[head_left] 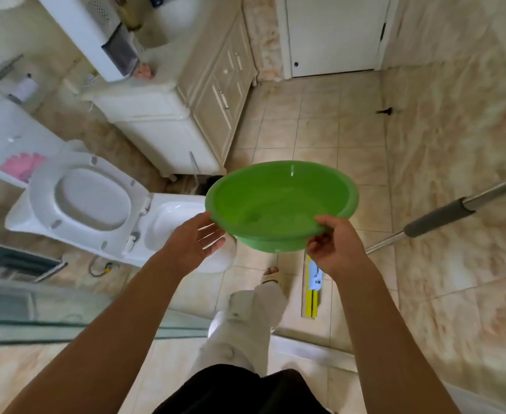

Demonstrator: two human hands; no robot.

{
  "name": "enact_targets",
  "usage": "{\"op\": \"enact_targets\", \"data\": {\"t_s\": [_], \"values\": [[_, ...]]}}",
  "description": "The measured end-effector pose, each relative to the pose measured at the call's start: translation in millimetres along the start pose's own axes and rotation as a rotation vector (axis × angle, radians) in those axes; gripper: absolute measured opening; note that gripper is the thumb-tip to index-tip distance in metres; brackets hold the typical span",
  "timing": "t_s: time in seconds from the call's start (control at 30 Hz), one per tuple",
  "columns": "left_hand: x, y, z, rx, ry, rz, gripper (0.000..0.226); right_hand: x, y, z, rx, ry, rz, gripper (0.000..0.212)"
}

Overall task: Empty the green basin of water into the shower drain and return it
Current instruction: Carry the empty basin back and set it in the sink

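Note:
A round green plastic basin hangs in the air over the tiled floor, beside the toilet. My right hand grips its near rim, thumb on top and fingers underneath. My left hand sits at the rim's left side with the palm up and fingers spread, touching or just under the edge. The basin is held nearly level, tipped slightly toward me. Its inside looks smooth; I cannot tell if water is in it. No shower drain is visible.
A white toilet with its lid raised stands at the left. A cream vanity cabinet lies beyond it. A mop handle leans in from the right. A yellow strip lies on the floor. A glass shower panel runs at lower left.

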State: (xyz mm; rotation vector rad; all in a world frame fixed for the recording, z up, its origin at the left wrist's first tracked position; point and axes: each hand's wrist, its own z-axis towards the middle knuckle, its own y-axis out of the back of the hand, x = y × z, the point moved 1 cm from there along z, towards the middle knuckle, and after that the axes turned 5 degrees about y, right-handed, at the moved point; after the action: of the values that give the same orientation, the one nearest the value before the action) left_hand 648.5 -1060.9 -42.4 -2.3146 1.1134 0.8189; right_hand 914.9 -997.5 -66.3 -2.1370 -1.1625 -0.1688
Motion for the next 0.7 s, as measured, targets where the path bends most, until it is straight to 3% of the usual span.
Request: {"op": "enact_targets", "data": {"t_s": [0.27, 0.5, 0.7], "values": [[-98.0, -63.5, 182.1, 0.057, 0.074, 0.123, 0.022, 78.5, -57.9, 129.4, -0.176, 0.061, 0.020, 0.017], [-200.8, -109.7, 345.0, 0.028, 0.191, 0.052, 0.020, 143.5, -190.1, 252.8, -0.248, 0.067, -0.046, 0.011], [-274.0, -106.0, 385.6, 0.067, 0.238, 0.097, 0.015, 178.7, -256.9, 277.3, -0.246, 0.097, -0.044, 0.011]]}}
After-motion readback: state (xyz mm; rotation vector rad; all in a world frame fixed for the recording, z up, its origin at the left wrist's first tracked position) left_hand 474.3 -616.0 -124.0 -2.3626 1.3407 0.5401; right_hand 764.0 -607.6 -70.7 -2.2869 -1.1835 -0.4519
